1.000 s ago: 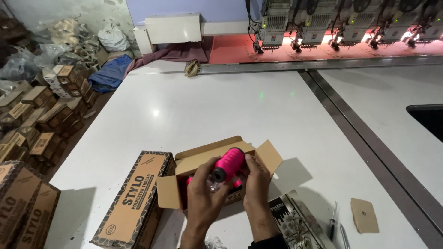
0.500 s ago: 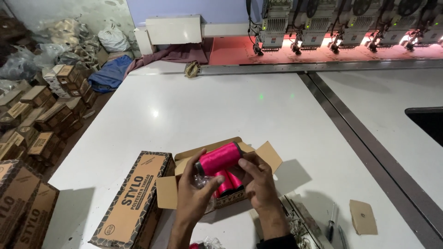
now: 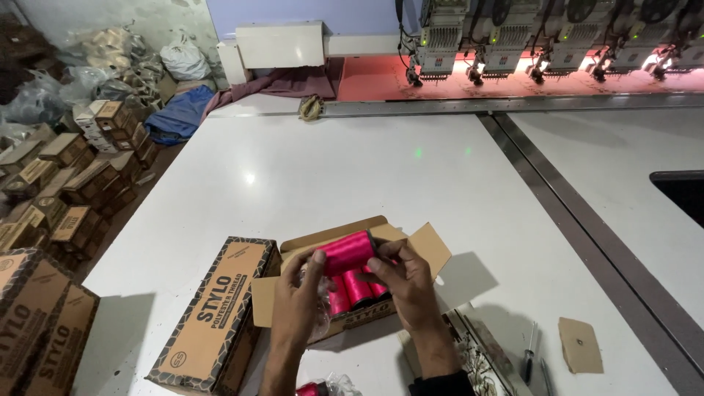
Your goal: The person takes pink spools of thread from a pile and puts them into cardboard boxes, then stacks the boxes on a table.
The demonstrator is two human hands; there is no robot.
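Observation:
A bright pink thread spool [image 3: 346, 253] lies sideways between both my hands, just above an open cardboard box [image 3: 418, 242]. My left hand [image 3: 299, 301] grips its left end and also touches crumpled clear plastic wrap [image 3: 321, 312]. At the spool's right end my right hand [image 3: 405, 282] holds it with the fingertips. More pink spools [image 3: 358, 288] lie side by side inside the box. A closed cardboard box [image 3: 213, 312] rests flat to the left, touching the open one.
The white table [image 3: 352, 169] holds a small screwdriver [image 3: 529, 356] and a cardboard scrap [image 3: 579, 345] at the right. Stacked cardboard boxes [image 3: 66, 176] stand on the floor at the left. An embroidery machine [image 3: 550, 37] runs along the far edge.
The pink spool has been turned from pointing end-on toward me to lying sideways, and both hands have shifted to grip its two ends.

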